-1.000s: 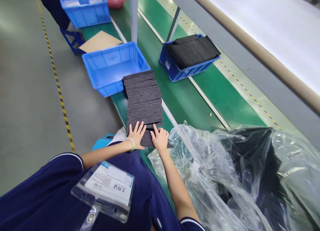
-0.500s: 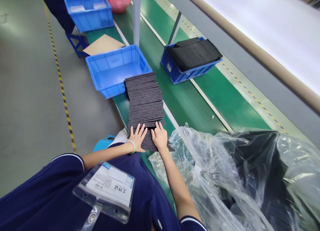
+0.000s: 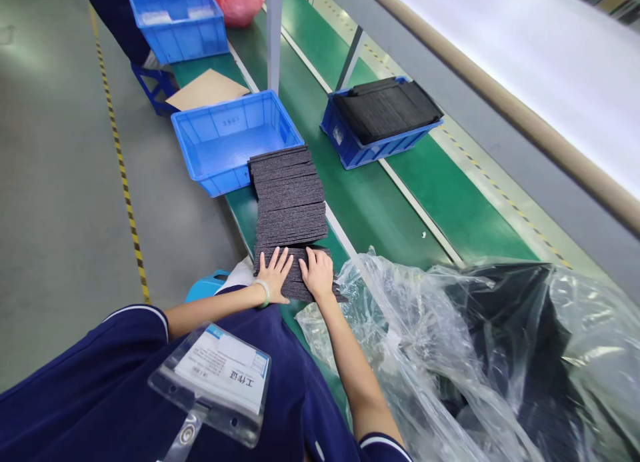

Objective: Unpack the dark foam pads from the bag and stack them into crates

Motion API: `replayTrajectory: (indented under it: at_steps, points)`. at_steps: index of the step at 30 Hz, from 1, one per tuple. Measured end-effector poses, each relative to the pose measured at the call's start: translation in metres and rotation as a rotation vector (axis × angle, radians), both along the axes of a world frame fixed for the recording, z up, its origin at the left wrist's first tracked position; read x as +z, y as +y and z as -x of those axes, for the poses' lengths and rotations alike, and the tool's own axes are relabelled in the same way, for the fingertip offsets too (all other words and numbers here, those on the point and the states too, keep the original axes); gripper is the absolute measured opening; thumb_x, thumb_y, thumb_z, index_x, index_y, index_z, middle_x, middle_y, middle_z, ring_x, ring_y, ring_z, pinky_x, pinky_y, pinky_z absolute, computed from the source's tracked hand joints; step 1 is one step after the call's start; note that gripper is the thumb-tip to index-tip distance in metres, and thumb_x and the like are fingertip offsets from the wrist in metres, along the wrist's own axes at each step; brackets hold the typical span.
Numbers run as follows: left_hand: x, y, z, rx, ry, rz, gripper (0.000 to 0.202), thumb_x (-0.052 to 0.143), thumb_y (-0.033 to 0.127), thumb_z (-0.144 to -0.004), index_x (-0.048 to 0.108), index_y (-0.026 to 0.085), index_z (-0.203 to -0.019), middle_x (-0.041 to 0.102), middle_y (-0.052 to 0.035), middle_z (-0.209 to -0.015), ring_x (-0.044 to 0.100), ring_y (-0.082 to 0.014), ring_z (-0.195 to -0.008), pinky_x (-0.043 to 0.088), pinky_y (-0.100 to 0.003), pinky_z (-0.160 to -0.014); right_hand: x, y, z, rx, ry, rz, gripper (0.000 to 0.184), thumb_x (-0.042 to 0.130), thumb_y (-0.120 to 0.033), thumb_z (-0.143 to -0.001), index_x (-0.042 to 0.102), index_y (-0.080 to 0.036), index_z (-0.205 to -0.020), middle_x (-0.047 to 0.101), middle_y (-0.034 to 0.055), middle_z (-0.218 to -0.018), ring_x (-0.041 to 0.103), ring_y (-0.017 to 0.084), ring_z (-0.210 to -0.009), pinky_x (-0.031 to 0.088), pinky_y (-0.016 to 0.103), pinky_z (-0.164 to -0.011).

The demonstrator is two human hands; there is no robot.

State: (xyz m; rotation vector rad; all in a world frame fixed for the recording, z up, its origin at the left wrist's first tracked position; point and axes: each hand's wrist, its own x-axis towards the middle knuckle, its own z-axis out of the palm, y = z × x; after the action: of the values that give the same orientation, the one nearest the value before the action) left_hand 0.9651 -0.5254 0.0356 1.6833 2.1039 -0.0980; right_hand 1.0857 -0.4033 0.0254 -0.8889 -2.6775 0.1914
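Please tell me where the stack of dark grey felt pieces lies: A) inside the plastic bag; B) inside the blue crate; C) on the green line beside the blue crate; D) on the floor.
C. The stack rests on the green line outside the blue crate, under the left hand and right hand.

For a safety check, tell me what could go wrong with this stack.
The loosely offset stack of dark grey fibrous pads might slide apart if the left hand and right hand lift away. Its near corner seems to jut past the edge of the green belt, so pads could drop into the clear plastic bag.
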Motion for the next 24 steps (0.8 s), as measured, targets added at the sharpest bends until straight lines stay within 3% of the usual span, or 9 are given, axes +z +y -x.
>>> replayTrajectory:
  at_steps: [3, 8, 11, 14, 16, 19, 24]
  points:
    - [0.001, 0.001, 0.0, 0.012, -0.003, 0.001, 0.128, 0.072, 0.063, -0.052, 0.007, 0.015, -0.151, -0.009, -0.0147, -0.158, -0.024, -0.0396, -0.139, -0.001, -0.07, -0.106, 0.001, 0.006, 0.01, -0.028, -0.021, -0.011, 0.051, 0.039, -0.044, -0.094, 0.047, -0.017, -0.137, 0.057, 0.0141, -0.104, 0.048, 0.027, -0.102, 0.035, 0.042, -0.093]
    - [0.001, 0.001, -0.001, 0.013, -0.01, 0.007, 0.128, 0.072, 0.063, -0.052, 0.009, 0.015, -0.151, -0.009, -0.0142, -0.158, -0.023, -0.039, -0.139, -0.001, -0.071, -0.106, -0.001, 0.005, 0.012, -0.035, -0.024, 0.006, 0.046, 0.041, -0.043, -0.094, 0.053, -0.02, -0.132, 0.056, 0.0123, -0.097, 0.047, 0.026, -0.097, 0.035, 0.043, -0.092]
    - [0.001, 0.0, -0.002, 0.008, -0.015, 0.012, 0.128, 0.073, 0.062, -0.051, 0.009, 0.015, -0.151, -0.009, -0.0143, -0.158, -0.023, -0.0386, -0.14, -0.002, -0.071, -0.106, -0.001, 0.001, 0.009, -0.056, 0.004, 0.017, 0.041, 0.041, -0.043, -0.094, 0.059, -0.018, -0.122, 0.055, 0.0166, -0.114, 0.045, 0.029, -0.112, 0.036, 0.045, -0.094]
    - [0.001, -0.001, -0.002, 0.005, -0.017, 0.01, 0.128, 0.073, 0.062, -0.051, 0.01, 0.015, -0.151, -0.008, -0.0142, -0.158, -0.022, -0.0391, -0.14, -0.003, -0.071, -0.106, 0.001, 0.004, 0.013, -0.001, -0.001, 0.01, 0.038, 0.038, -0.044, -0.094, 0.06, -0.016, -0.106, 0.039, 0.0183, -0.143, 0.03, 0.032, -0.133, 0.036, 0.046, -0.097]
    - [0.001, -0.001, -0.002, 0.006, -0.014, 0.013, 0.127, 0.073, 0.062, -0.051, 0.01, 0.016, -0.151, -0.008, -0.0142, -0.158, -0.022, -0.0395, -0.14, -0.003, -0.071, -0.106, 0.003, 0.01, 0.019, 0.059, -0.021, 0.018, 0.037, 0.036, -0.045, -0.095, 0.058, -0.016, -0.096, 0.031, 0.0162, -0.15, 0.023, 0.031, -0.139, 0.038, 0.045, -0.097]
    - [0.002, -0.001, -0.003, 0.001, -0.01, 0.022, 0.128, 0.074, 0.062, -0.051, 0.011, 0.016, -0.151, -0.008, -0.0148, -0.157, -0.022, -0.04, -0.14, -0.002, -0.071, -0.106, 0.003, 0.015, 0.024, 0.105, -0.038, 0.034, 0.035, 0.034, -0.044, -0.096, 0.056, -0.017, -0.09, 0.038, 0.0157, -0.147, 0.024, 0.029, -0.14, 0.04, 0.043, -0.096]
    - [0.003, -0.012, -0.007, -0.054, -0.03, 0.039, 0.132, 0.079, 0.061, -0.045, 0.014, 0.014, -0.151, -0.007, -0.0174, -0.157, -0.02, -0.0414, -0.14, -0.002, -0.072, -0.105, 0.0, 0.006, 0.014, 0.085, -0.02, 0.003, 0.037, 0.033, -0.04, -0.097, 0.057, -0.013, -0.099, 0.053, 0.0202, -0.132, 0.034, 0.029, -0.135, 0.039, 0.042, -0.096]
